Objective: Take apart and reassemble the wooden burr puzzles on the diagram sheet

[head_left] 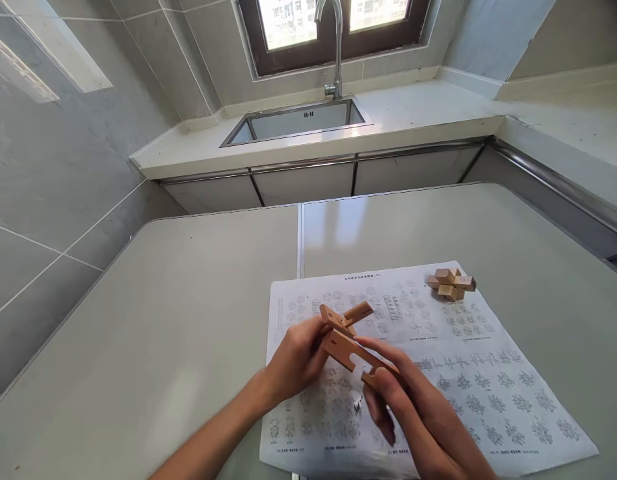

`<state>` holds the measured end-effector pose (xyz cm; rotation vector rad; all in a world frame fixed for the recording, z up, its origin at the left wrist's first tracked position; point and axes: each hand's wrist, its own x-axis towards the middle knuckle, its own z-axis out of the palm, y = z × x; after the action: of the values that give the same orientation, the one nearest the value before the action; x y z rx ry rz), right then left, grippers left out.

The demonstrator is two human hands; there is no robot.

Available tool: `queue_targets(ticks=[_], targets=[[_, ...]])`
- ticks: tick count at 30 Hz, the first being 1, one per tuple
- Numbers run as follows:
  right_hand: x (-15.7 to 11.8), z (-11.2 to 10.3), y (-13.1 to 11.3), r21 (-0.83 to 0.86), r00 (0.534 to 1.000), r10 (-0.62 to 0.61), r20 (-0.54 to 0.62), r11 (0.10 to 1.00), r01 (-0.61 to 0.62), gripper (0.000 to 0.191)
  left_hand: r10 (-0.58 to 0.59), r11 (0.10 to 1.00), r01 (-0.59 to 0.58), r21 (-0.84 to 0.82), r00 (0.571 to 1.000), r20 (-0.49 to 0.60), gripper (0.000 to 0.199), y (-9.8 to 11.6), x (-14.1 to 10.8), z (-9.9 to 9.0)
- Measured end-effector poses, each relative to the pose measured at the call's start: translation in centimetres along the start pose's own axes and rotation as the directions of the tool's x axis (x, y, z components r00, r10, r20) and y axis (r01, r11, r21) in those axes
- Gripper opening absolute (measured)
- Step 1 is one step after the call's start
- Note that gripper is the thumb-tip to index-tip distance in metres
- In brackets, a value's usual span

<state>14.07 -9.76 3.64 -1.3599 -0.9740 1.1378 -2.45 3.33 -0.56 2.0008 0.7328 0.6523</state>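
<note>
So the left hand [301, 353] has its fingers curled tight around a couple of wooden pieces [334, 319] set crosswise, one poking out to the side. The right hand [406, 383] has its fingers pinched on a notched wooden bar [344, 349], right beside them; can't tell if they touch. All that's above a printed sheet [481, 347] on the worktop [213, 287], with a knobbly wooden puzzle [452, 287] near its top right corner.

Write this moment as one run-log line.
left hand: holds crossed wooden pieces | right hand: holds notched wooden piece | beneath: printed sheet on table | near sheet's far right corner: interlocked wooden blocks
</note>
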Motion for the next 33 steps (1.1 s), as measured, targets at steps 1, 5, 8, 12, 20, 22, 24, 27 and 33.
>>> queue_targets(ticks=[1,5,8,12,20,22,24,27,33], targets=[[-0.2,0.6,-0.2,0.054,1.000,0.000,-0.017,0.999,0.001,0.046,0.041,0.999,-0.041,0.013,0.999,0.031,0.025,0.1,0.0,0.1],[-0.4,2.3,0.1,0.143,0.998,0.018,-0.058,0.990,-0.010,0.050,0.124,0.979,-0.131,0.156,0.991,0.051,0.025,-0.1,-0.2,0.5],[-0.1,2.9,0.8,0.126,0.996,0.006,-0.092,0.992,0.006,0.056,0.192,0.936,-0.196,0.291,0.981,0.043,0.022,-0.4,-0.4,0.8],[0.2,3.7,1.4,0.149,0.989,0.017,-0.147,0.989,0.005,0.060,0.313,0.859,-0.309,0.409,0.948,0.060,0.017,-0.9,-0.5,1.0],[0.3,5.0,0.8,0.260,0.970,0.145,-0.196,0.961,-0.091,0.067,0.379,0.788,-0.350,0.507,0.924,0.050,0.016,-0.9,-0.5,1.1],[0.4,5.3,0.7,0.307,0.960,0.167,-0.226,0.947,-0.092,0.069,0.346,0.801,-0.322,0.505,0.937,0.049,0.015,-0.6,-0.5,1.1],[0.3,5.5,0.8,0.348,0.953,0.193,-0.235,0.932,-0.103,0.072,0.326,0.812,-0.310,0.495,0.944,0.055,0.015,-0.4,-0.5,1.0],[0.3,5.5,1.2,0.372,0.954,0.231,-0.190,0.917,-0.147,0.080,0.336,0.804,-0.320,0.502,0.940,0.060,0.015,-0.3,-0.6,1.1],[0.6,5.3,2.2,0.370,0.954,0.191,-0.232,0.924,-0.095,0.075,0.331,0.791,-0.318,0.523,0.941,0.072,0.014,-0.3,-0.4,1.0]])
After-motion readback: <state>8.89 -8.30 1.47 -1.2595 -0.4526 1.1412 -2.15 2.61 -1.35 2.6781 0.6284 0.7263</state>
